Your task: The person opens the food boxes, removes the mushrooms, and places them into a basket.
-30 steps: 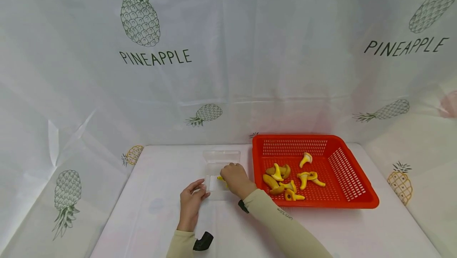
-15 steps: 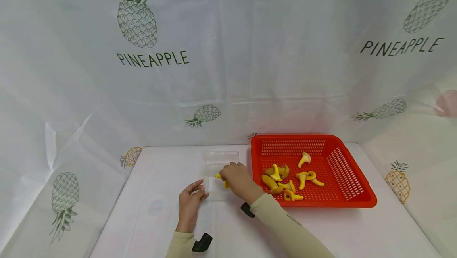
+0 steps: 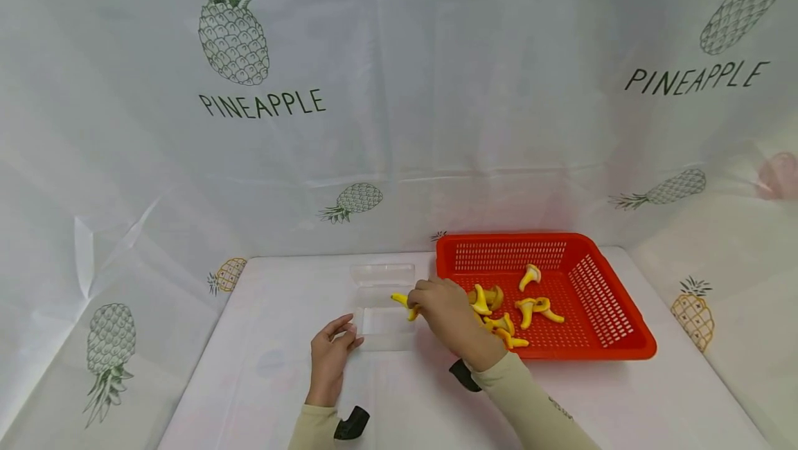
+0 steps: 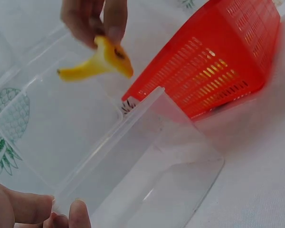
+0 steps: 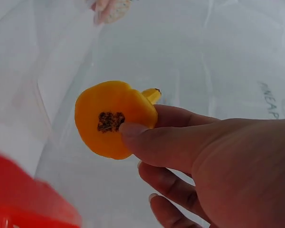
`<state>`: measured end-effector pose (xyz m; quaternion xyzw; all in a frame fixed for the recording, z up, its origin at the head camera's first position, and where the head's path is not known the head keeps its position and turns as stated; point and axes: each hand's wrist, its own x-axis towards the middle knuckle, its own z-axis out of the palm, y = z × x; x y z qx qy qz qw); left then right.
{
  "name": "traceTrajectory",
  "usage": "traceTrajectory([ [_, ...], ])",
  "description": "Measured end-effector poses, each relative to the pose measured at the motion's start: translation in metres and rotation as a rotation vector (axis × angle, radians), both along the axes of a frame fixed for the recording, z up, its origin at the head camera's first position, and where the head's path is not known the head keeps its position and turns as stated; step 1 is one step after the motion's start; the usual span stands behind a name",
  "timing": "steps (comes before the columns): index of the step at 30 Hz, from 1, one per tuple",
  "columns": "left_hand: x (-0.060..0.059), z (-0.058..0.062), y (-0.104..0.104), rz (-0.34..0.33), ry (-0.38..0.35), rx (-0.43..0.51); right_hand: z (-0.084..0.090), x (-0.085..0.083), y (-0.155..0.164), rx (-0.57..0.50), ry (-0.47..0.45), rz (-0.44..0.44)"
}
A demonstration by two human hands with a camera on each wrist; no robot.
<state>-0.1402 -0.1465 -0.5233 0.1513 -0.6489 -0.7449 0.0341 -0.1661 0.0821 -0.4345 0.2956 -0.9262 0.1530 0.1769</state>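
A yellow mushroom with a flared cap point(image 5: 92, 102) is pinched between thumb and fingers of my right hand point(image 3: 445, 311). Its stem points left over the right side of a clear plastic box point(image 3: 388, 343), next to the red basket. The left wrist view shows the same mushroom point(image 4: 97, 64) in the air above the box's opened-back lid point(image 4: 52, 121). My left hand point(image 3: 332, 356) pinches the left edge of the box with thumb and fingers. Inside the box point(image 4: 147, 175) I see only bare clear walls and bottom.
A red slotted basket point(image 3: 614, 311) stands to the right, with several yellow and brownish mushrooms point(image 3: 526, 313) inside. My right forearm overlaps its front left corner. White sheeting printed with pineapples point(image 3: 233, 41) rises behind and beside the white table point(image 3: 268, 381).
My right hand has moved right, from over the box toward the basket, carrying the mushroom, which now shows more. My left hand stays at the box's left edge.
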Motion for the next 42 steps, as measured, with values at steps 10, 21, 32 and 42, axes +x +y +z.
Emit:
traceTrajectory([
  [10, -0.001, 0.000, -0.001, -0.005, -0.008, -0.016, 0.017, 0.018, 0.052, -0.110, 0.024, -0.103],
  [21, 0.000, -0.002, -0.001, -0.008, -0.017, -0.008, 0.006, 0.023, 0.113, -0.127, 0.100, -0.151],
  [32, -0.001, -0.003, -0.001, -0.006, -0.022, -0.009, -0.012, 0.027, 0.153, -0.088, -0.017, -0.268],
  [42, -0.001, -0.005, -0.002, -0.020, -0.024, -0.008, -0.027, 0.027, 0.172, -0.082, -0.056, -0.290],
])
